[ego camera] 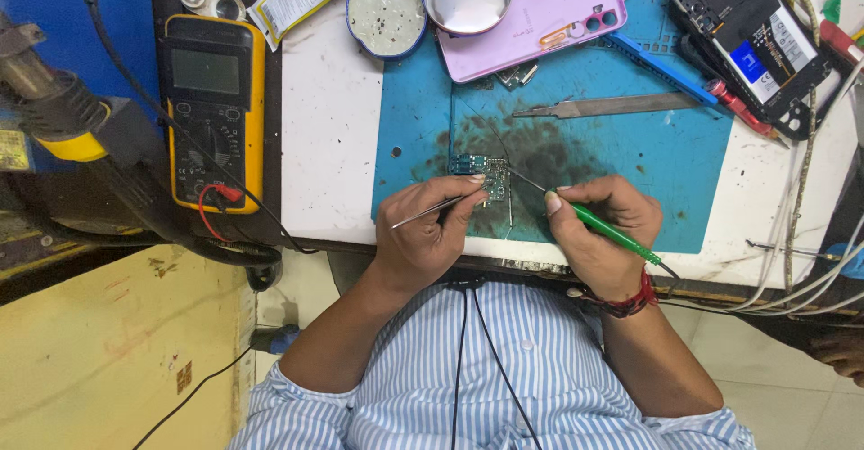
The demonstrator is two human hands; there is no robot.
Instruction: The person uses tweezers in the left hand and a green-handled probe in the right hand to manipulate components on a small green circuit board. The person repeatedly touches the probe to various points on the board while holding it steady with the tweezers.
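On the blue mat (684, 162), near the desk's (328, 144) front edge, we had a small circuit board (490, 178) lying flat. Our left hand (427, 234) had its grip clamped on thin tweezers (430, 210), their tips at the board's near left corner. Our right hand (601, 234) had its grip closed around a green-handled probe (612, 229), whose fine metal tip (522, 178) reached the board's right side. Whether either tip actually touched the board we could not tell.

We judged the main risk to be a slip: the board looked small and light, held only by the tweezers, so a sideways push from the probe could skid it or scrape its parts. The board also sat close to the front edge, and a knocked part could fall over it onto our striped shirt (504, 369).

Room was tight behind the board. A flat file (612, 105) lay just beyond, then a pink phone back (540, 18), a round tin (387, 11) and a metal dish (468, 0). An opened phone (751, 40) lay at the far right, with cables (801, 198) trailing down that side. A yellow multimeter (214, 108) stood well to the left. Bare mat to the right of the board offered the most open room.
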